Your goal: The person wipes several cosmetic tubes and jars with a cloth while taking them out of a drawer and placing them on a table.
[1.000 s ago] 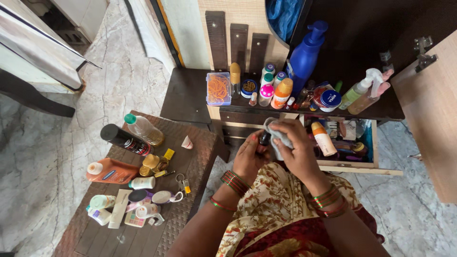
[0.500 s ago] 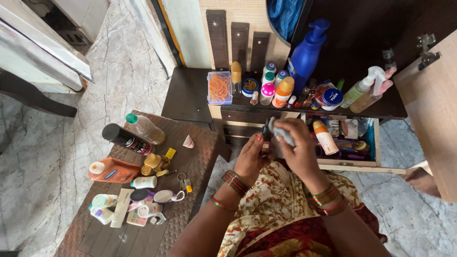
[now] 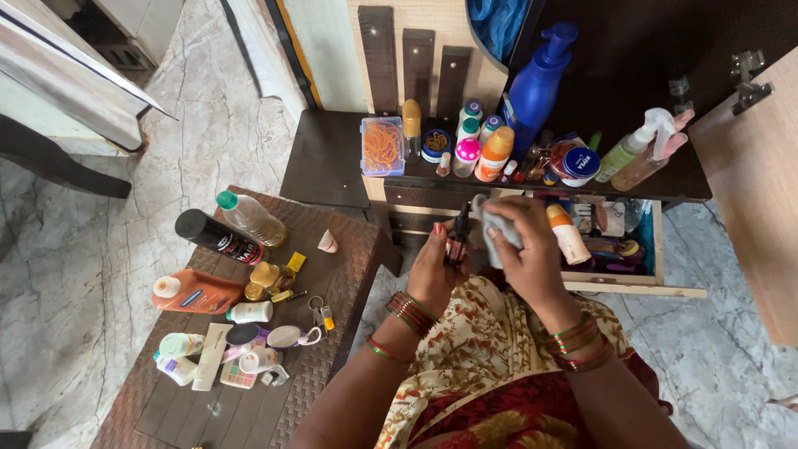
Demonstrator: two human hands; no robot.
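– What are we doing with our hands?

– Our left hand (image 3: 436, 270) is closed around a small dark bottle (image 3: 457, 241). We hold it upright in front of us, just before the dark shelf (image 3: 332, 158). Our right hand (image 3: 528, 249) is closed on a grey cloth (image 3: 496, 223), and the cloth touches the top of the bottle.

– So which step is this?

– We think it is the wiping step. The cloth is on the bottle, so the rubbing looks to be under way.

– What does the next move need?

– A firm hold with the left fingers, so the bottle does not tip. The right hand must press the cloth softly, because the bottle is thin and the open drawer (image 3: 657, 249) is just below it.

– Where do the other things sit?

– Many bottles stand on the shelf, with a big blue pump bottle (image 3: 536, 83) at the back. More lie on the low brown table (image 3: 349, 258) to our left, like the orange bottle (image 3: 199, 293).

– What can we not see?

– The cloth hides the cap, so we cannot tell if it is on or off. The bottle may be glass, but it is too small and dark to be sure. Our fingers cover its lower part. The drawer is packed, and we cannot make out most things in it.
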